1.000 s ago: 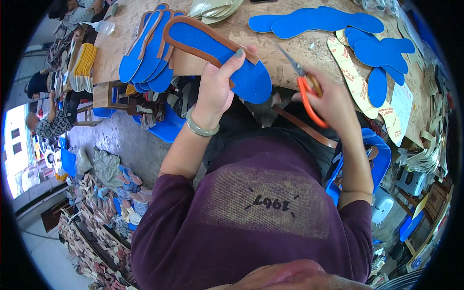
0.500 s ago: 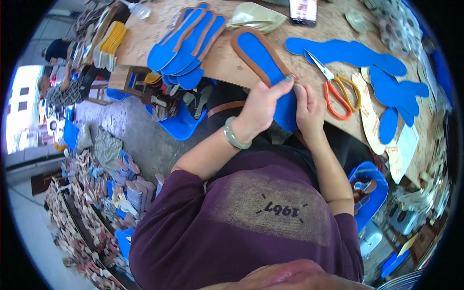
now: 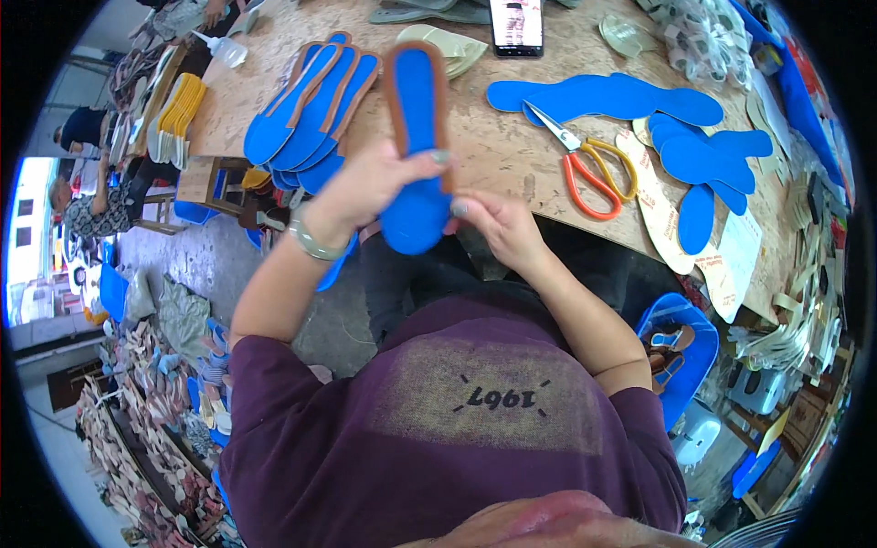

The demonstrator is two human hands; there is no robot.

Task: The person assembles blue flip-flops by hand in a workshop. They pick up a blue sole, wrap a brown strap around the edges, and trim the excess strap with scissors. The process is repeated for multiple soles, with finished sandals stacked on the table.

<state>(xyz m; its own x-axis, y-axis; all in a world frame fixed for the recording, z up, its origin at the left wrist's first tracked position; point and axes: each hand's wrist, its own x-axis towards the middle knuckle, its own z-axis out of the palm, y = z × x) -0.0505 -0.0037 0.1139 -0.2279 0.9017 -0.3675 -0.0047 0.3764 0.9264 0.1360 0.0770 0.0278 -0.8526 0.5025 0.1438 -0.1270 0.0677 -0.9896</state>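
A blue insole with a brown strip along its edge is in my left hand, thumb on top and fingers beneath. It stands nearly upright in the picture, its wide blue end toward my body. My right hand is at the insole's right edge, thumb and fingertips closed there where the strip ends. Left of it, several edged blue insoles lie in an overlapping pile. Scissors with orange and yellow handles rest partly open on the table, right of my hands.
Plain blue insoles lie beyond the scissors, with more blue pieces and pale printed strips at right. A phone and a squeeze bottle are at the back. Blue tubs stand below the table edge.
Both hands and the insole have moved left, and the insole has turned more upright. My right hand has shifted lower along its edge. The whole view has also shifted slightly.
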